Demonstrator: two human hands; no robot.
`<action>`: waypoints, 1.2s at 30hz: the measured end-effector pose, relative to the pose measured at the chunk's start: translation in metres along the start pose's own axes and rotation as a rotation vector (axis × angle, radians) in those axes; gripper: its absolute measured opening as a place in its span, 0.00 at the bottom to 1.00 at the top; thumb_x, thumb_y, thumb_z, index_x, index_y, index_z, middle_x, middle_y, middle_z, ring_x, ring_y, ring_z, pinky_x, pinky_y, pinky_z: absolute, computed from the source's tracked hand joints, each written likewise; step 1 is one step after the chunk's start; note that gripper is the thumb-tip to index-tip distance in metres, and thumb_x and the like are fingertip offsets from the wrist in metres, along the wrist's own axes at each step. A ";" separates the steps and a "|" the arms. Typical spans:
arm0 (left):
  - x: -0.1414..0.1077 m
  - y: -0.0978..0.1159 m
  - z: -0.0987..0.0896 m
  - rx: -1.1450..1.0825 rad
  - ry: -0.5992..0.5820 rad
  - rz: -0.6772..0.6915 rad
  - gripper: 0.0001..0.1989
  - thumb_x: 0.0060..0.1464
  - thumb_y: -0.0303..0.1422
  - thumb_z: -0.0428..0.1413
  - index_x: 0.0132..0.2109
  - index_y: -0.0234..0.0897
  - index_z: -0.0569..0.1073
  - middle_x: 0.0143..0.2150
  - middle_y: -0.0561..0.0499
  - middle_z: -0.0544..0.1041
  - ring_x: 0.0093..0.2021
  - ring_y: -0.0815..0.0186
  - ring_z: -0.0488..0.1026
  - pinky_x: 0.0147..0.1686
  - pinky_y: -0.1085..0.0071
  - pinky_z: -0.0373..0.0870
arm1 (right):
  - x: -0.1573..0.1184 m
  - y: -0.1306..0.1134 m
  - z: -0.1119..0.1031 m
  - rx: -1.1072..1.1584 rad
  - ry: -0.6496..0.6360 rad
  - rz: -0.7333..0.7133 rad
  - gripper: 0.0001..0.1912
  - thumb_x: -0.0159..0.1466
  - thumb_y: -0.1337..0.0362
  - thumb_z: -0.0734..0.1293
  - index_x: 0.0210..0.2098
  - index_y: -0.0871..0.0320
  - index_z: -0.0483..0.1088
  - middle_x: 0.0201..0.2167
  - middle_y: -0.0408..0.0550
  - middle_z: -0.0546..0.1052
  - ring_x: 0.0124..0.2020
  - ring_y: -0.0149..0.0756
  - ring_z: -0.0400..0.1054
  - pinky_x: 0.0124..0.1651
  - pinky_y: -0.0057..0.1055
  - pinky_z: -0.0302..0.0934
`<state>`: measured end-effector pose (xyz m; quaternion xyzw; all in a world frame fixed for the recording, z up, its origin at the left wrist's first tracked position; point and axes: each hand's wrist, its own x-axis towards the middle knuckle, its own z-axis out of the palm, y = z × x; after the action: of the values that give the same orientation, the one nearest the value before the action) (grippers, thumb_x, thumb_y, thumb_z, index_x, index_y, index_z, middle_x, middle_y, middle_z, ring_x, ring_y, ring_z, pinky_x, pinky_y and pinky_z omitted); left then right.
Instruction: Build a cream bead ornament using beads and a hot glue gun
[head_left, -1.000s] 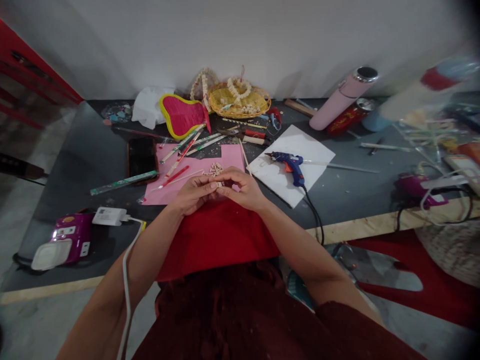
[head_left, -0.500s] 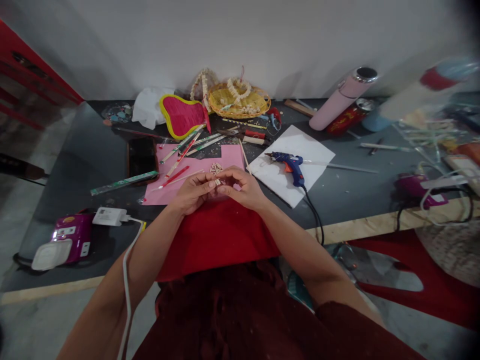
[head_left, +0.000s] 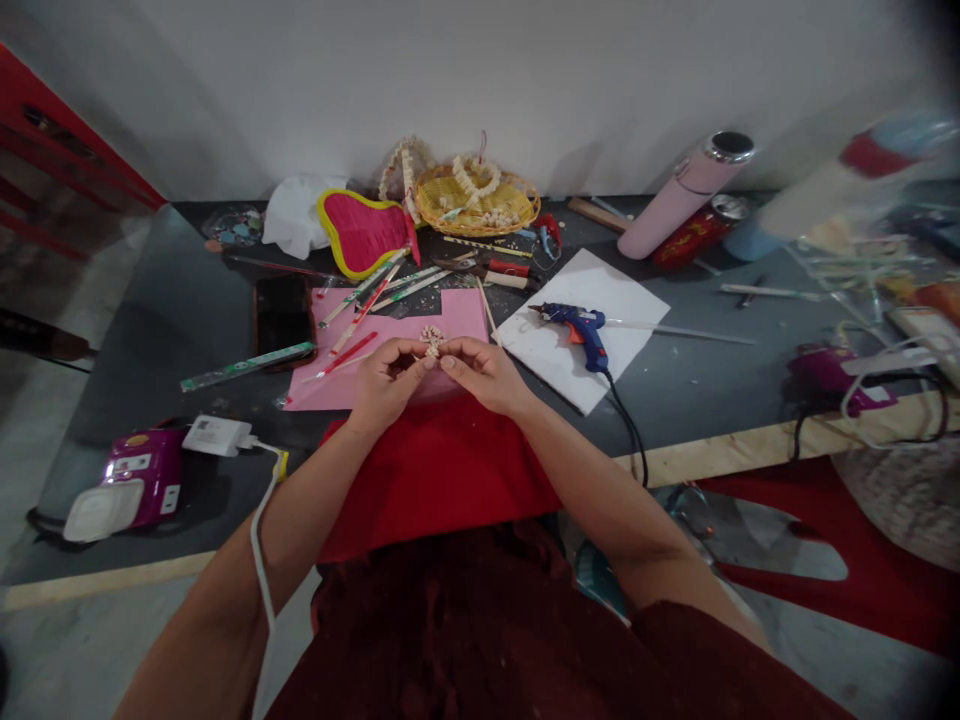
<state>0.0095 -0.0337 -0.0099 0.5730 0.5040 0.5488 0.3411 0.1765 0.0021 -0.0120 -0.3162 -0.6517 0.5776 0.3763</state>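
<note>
Over the pink paper (head_left: 465, 312), my left hand (head_left: 390, 385) and my right hand (head_left: 484, 375) meet with their fingertips nearly together. Thumb and fingers of each are pinched on a small pale piece (head_left: 433, 350) that looks built of little wood-coloured bits. Its exact shape is too small to make out. Just beyond the fingertips lies a small heap of similar pale bits (head_left: 431, 333), partly overlapping the held piece in view. A blue hot glue gun (head_left: 589, 330) with a clear glue stick rests on a white board (head_left: 592, 275), right of my right hand.
Wrapped sticks (head_left: 367, 300) and a phone (head_left: 283, 318) lie to the left. Pliers (head_left: 491, 270) and a wicker basket (head_left: 427, 215) are behind. A pink flask (head_left: 686, 195) stands back right. A white cable (head_left: 259, 560) crosses my left forearm; the glue gun's cord (head_left: 634, 425) hangs over the front edge.
My fingertips have come closer together and turned upward around the small piece, which now shows between them next to the heap. The glue gun and other table items have stayed put.
</note>
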 end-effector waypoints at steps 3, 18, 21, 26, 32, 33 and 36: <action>-0.002 0.003 0.000 0.184 -0.013 0.113 0.09 0.50 0.35 0.59 0.39 0.36 0.75 0.34 0.50 0.76 0.32 0.69 0.71 0.33 0.72 0.67 | 0.000 0.001 0.000 0.018 0.015 0.004 0.15 0.60 0.55 0.66 0.42 0.57 0.71 0.36 0.45 0.75 0.34 0.27 0.67 0.36 0.24 0.60; 0.000 0.002 0.000 0.269 -0.024 0.287 0.09 0.52 0.33 0.58 0.42 0.40 0.76 0.39 0.47 0.76 0.40 0.66 0.72 0.39 0.68 0.69 | 0.001 0.002 0.000 -0.025 0.007 -0.003 0.15 0.61 0.55 0.64 0.41 0.58 0.72 0.34 0.44 0.75 0.32 0.25 0.66 0.36 0.24 0.61; 0.000 0.002 0.000 0.264 -0.024 0.256 0.09 0.52 0.34 0.58 0.42 0.42 0.76 0.39 0.47 0.76 0.40 0.65 0.72 0.40 0.67 0.69 | 0.000 0.000 0.000 -0.055 0.004 0.003 0.15 0.61 0.56 0.64 0.42 0.58 0.72 0.33 0.44 0.75 0.30 0.25 0.64 0.33 0.24 0.60; -0.001 0.003 0.000 0.264 -0.030 0.223 0.09 0.52 0.35 0.58 0.41 0.42 0.77 0.39 0.47 0.76 0.41 0.64 0.72 0.42 0.66 0.68 | 0.000 -0.004 0.001 -0.071 0.018 0.007 0.15 0.61 0.57 0.63 0.41 0.59 0.72 0.32 0.44 0.74 0.29 0.25 0.64 0.33 0.24 0.59; -0.001 0.003 0.000 0.256 -0.022 0.188 0.09 0.52 0.35 0.57 0.41 0.40 0.76 0.39 0.47 0.76 0.39 0.65 0.71 0.39 0.67 0.67 | 0.001 -0.006 0.001 -0.024 0.018 0.027 0.14 0.60 0.56 0.64 0.40 0.59 0.73 0.31 0.43 0.74 0.30 0.26 0.65 0.33 0.24 0.59; -0.001 0.002 0.000 0.253 -0.013 0.172 0.09 0.52 0.36 0.57 0.40 0.39 0.76 0.39 0.47 0.76 0.38 0.65 0.71 0.38 0.68 0.67 | 0.001 -0.006 0.001 -0.012 0.022 0.029 0.14 0.60 0.56 0.64 0.40 0.59 0.73 0.31 0.44 0.74 0.31 0.26 0.65 0.34 0.24 0.59; 0.000 0.002 -0.001 0.236 0.019 0.139 0.09 0.51 0.36 0.58 0.39 0.38 0.75 0.37 0.48 0.75 0.35 0.66 0.70 0.36 0.70 0.67 | 0.001 -0.006 0.000 0.021 0.041 0.041 0.15 0.60 0.56 0.65 0.40 0.60 0.72 0.32 0.44 0.74 0.31 0.25 0.65 0.32 0.23 0.59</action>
<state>0.0093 -0.0343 -0.0084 0.6373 0.5274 0.5135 0.2279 0.1763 0.0022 -0.0060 -0.3372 -0.6311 0.5855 0.3810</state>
